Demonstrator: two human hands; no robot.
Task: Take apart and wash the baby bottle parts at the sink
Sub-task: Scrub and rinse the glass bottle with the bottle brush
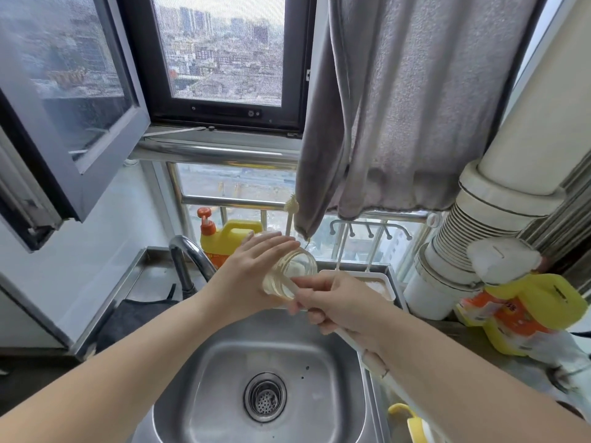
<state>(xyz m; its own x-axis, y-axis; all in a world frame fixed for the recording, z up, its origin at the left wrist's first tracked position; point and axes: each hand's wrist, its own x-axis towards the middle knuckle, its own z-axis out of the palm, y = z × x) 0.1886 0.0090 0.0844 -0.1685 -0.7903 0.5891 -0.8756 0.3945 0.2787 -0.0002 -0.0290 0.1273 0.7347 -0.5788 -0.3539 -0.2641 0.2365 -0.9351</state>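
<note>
Nearest lies the stainless steel sink (224, 362), its basin bare around the round drain strainer (264, 397), with a yellow cup (404, 417) at its near right rim. Above the basin's far edge the right hand (342, 306) has its fingers curled round the white handle of a bottle brush (361, 350), which runs from the near right up into the mouth of the baby bottle (289, 276). The bottle is clear, faintly yellow plastic with a threaded neck, tilted on its side with its mouth toward the viewer, held above the sink. The left hand (252, 270) clasps it from the left, fingers wrapped over its far side. Just left, the curved faucet (188, 260) rises, close to the left wrist. On the counter at right stand a white drying tray (380, 282) and a yellow detergent bottle (524, 318); another yellow detergent jug (228, 239) sits beyond the hands by the window rail. A grey towel (399, 107) hangs overhead.
</note>
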